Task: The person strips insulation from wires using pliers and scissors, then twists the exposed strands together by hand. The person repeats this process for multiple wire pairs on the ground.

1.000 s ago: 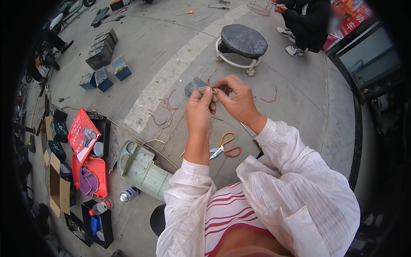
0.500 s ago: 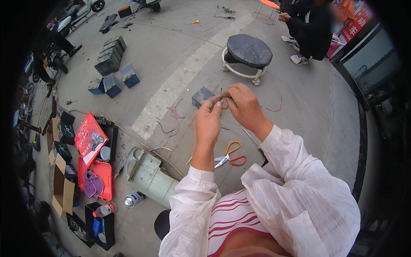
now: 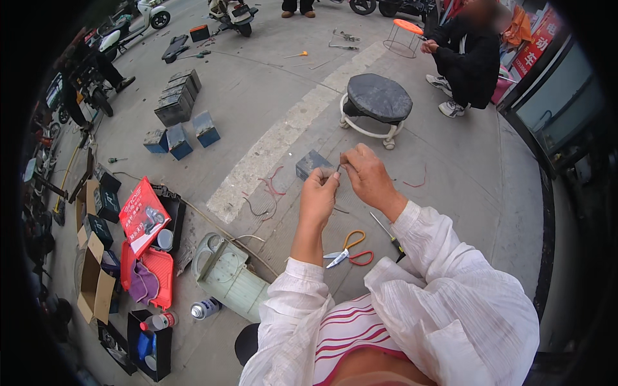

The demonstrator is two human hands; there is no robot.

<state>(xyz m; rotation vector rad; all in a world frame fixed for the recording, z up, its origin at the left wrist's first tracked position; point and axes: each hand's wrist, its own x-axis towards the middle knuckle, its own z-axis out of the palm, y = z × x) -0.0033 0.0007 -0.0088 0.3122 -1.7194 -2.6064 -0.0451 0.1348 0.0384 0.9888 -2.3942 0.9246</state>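
Observation:
My left hand [image 3: 318,190] pinches a short, thin dark wire [image 3: 339,167] between thumb and finger, and my right hand [image 3: 367,174] pinches it just to the right, fingers curled. A dusty grey-blue battery block [image 3: 311,163] lies on the ground behind my hands. Loose red wires [image 3: 272,191] are scattered left of them, with another red strand [image 3: 421,180] to the right. Below my hands are scissors [image 3: 341,257] with yellow and red handles, and a screwdriver [image 3: 394,241] with a yellow-black handle lies beside them.
A wheeled stool [image 3: 378,98] and a squatting person [image 3: 470,74] are ahead. Batteries [image 3: 177,100], a red toolbox [image 3: 158,273], cartons [image 3: 100,293], a spray can [image 3: 205,309] and a pale plastic housing [image 3: 235,273] lie leftward. Scooters [image 3: 232,16] stand behind; a glass door frame [image 3: 541,96] is right.
The scene has shifted downward in the view, bringing more scooters and standing feet into the top. My pinching hands have drawn slightly apart along the wire.

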